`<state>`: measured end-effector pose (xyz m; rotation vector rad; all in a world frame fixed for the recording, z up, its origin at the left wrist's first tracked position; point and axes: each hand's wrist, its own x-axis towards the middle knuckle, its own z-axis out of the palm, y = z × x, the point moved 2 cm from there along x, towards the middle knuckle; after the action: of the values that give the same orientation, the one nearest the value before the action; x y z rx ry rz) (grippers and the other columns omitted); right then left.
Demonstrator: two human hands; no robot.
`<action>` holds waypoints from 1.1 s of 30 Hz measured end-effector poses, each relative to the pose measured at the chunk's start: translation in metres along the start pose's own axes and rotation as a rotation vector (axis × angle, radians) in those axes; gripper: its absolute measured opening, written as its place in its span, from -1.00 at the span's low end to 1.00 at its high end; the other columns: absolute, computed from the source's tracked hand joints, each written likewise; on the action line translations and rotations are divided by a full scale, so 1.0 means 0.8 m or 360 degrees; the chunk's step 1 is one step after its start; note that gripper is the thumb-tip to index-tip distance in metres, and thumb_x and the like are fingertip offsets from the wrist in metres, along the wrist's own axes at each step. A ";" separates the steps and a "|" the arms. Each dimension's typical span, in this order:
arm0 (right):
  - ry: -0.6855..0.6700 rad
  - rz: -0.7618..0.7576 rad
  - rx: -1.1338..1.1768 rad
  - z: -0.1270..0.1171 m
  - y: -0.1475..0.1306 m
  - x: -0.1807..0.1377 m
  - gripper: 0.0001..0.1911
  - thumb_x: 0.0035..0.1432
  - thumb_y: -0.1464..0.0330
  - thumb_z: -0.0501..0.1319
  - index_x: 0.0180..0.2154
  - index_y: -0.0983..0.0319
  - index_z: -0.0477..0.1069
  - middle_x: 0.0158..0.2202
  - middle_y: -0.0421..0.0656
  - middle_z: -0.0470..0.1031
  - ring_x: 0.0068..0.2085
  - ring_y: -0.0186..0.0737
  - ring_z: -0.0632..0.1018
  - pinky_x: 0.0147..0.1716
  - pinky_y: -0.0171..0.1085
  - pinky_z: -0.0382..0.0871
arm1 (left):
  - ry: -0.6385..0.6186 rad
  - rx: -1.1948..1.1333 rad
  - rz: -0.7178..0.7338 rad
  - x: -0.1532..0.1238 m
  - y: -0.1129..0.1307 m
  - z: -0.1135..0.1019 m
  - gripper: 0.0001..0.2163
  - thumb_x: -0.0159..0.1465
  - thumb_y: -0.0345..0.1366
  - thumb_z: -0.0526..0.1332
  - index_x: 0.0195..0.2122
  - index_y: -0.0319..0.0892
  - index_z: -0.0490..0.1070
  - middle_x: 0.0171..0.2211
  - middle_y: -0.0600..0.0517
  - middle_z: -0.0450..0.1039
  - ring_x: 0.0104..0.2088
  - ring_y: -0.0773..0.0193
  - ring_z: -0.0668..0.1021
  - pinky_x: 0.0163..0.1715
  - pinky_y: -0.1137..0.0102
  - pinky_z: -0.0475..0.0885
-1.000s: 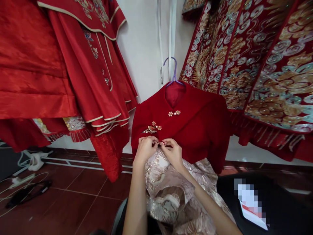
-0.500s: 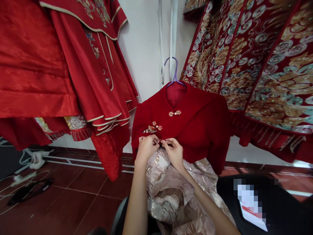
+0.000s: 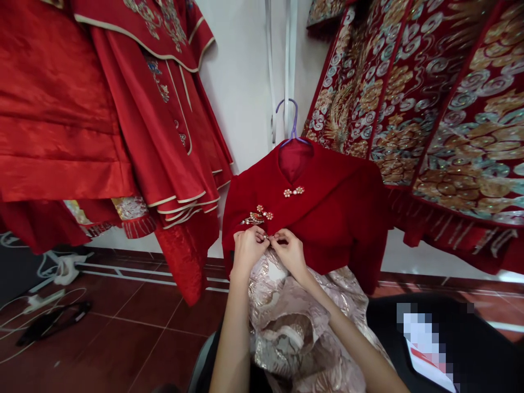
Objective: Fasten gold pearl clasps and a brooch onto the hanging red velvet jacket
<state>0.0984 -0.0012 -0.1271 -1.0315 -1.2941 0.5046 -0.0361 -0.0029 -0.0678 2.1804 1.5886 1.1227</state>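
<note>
A dark red jacket (image 3: pixel 323 224) hangs on a purple hanger (image 3: pixel 294 123). Pearl flower clasps (image 3: pixel 294 191) fasten its neck and chest, and a fan-shaped brooch (image 3: pixel 254 219) sits at the left. At the jacket's lower front edge, my left hand (image 3: pixel 249 248) pinches one side of another small clasp (image 3: pixel 267 237). Close beside it, my right hand (image 3: pixel 290 251) pinches the other side, fingertips nearly touching the left ones. Fingers cover most of this clasp, so I cannot tell whether it is fastened. Shiny pink-and-gold brocade fabric (image 3: pixel 286 316) lies below the jacket, under my wrists.
Red garments with pale trim (image 3: pixel 135 109) hang at the left. Heavily embroidered red-and-gold garments (image 3: pixel 462 109) hang at the right. A white rack pole (image 3: pixel 290 60) stands behind the jacket. A phone (image 3: pixel 429 363) rests on a black surface at the lower right; cables (image 3: pixel 45 311) lie on the tiled floor.
The view has shifted slightly. My fingertips have drawn closer together at the clasp, which is now more covered than before.
</note>
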 end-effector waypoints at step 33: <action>-0.0007 -0.0078 -0.0062 -0.006 -0.001 -0.020 -0.75 0.14 0.18 0.21 -0.27 0.24 0.44 -0.29 -0.09 0.48 -0.30 -0.24 0.52 -0.38 -0.29 0.52 | -0.0195 0.0247 0.0242 -0.009 -0.002 -0.010 -0.89 0.21 -0.38 0.21 -0.32 -0.10 0.53 -0.32 0.04 0.57 -0.22 0.22 0.54 0.04 0.23 0.19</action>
<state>0.0987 -0.0162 -0.1348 -1.0289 -1.3344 0.4459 -0.0434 -0.0109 -0.0664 2.4552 1.5264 0.9106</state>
